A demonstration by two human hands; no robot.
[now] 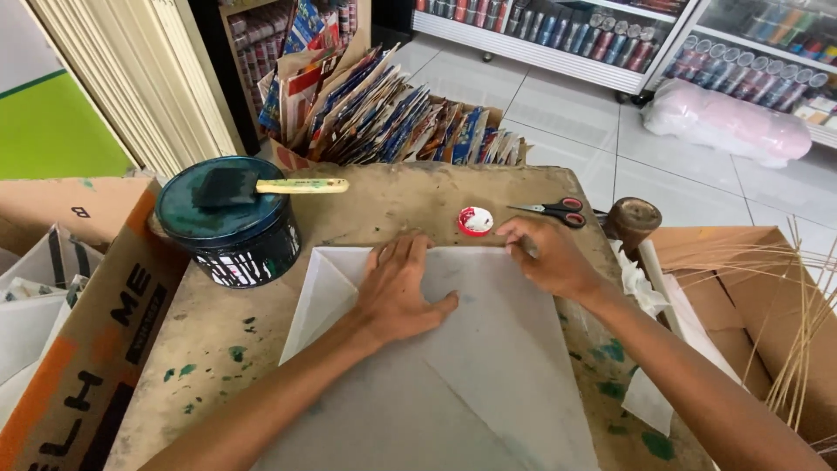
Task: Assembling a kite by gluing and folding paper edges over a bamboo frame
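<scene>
Pressing flat, fingers spread, left hand (397,292) holds white paper sheet (488,349), right hand (545,257) pinching its top edge, colourful packets (392,118) boxed behind, brown carton (87,349) at left.

paper sheet (488,349) under left hand (397,292): translucent white, faint grey-blue smudges
small cap (475,221) just beyond right hand (545,257): red rim, white inside
scissors (551,209) beside cap: red and black handles
table (384,205): tan-brown, green paint flecks
tub (231,231) left of hands: dark teal, white streaks down side
brush (261,186) across tub: black foam head, cream handle with green dabs
bundle (728,122) on floor: pale pink
sticks (806,331) right of hands: straw-yellow
</scene>
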